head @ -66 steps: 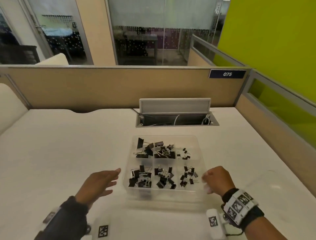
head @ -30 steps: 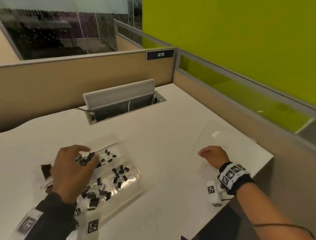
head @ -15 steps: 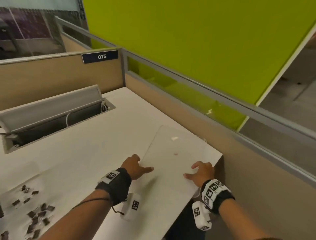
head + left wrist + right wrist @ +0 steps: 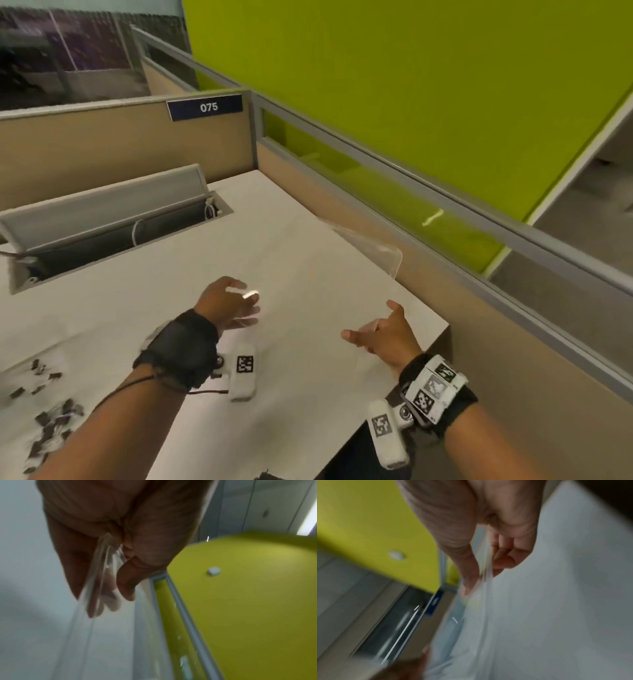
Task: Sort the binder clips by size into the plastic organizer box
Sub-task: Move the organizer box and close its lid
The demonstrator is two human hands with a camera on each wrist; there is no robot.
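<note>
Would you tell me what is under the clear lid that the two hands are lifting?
Under the clear lid, gripped by the left hand and right hand, only bare white desk shows through. The binder clips lie off to the left, not beneath it.

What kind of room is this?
Most likely an office cubicle. There is a white desk, low divider walls carrying a number sign reading 075, and a cable hatch set into the desk.
</note>
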